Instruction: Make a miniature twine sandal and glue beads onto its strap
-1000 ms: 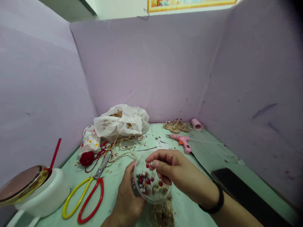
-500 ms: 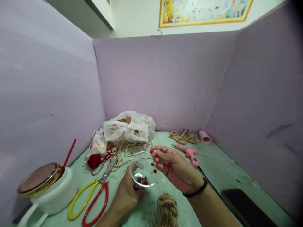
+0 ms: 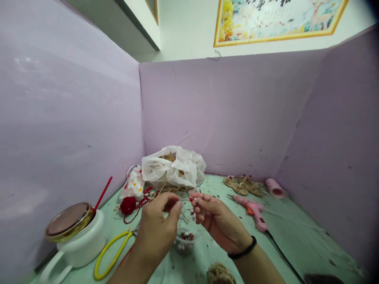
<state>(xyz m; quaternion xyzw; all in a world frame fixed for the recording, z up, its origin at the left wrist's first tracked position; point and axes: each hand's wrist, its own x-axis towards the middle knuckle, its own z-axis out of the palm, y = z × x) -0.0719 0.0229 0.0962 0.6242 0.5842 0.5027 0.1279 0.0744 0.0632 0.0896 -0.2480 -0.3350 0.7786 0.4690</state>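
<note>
My right hand (image 3: 217,221) pinches small red and white beads (image 3: 192,200) between thumb and fingertips, with a few more hanging below the fingers. Beside it on the left is my left hand (image 3: 160,227), its fingers curled and a gap between thumb and forefinger; I see nothing held in it. Below and between the hands, a clear plastic cup (image 3: 187,232) stands on the table, with red, green and white bits inside. A furry brown piece (image 3: 220,274) lies at the near edge, partly cut off by the frame.
Yellow-and-red-handled scissors (image 3: 111,252) lie left, partly behind my left arm, beside a lidded white mug (image 3: 83,244). Red yarn (image 3: 128,205) and a white plastic bag (image 3: 174,167) are farther back. A pink glue gun (image 3: 251,209), woven pieces (image 3: 242,185) and a pink roll (image 3: 276,188) lie right.
My left hand has let go of the cup, which now stands on the table, and has risen towards my right hand. The right hand keeps its beads. The view has tilted up and shifted left.
</note>
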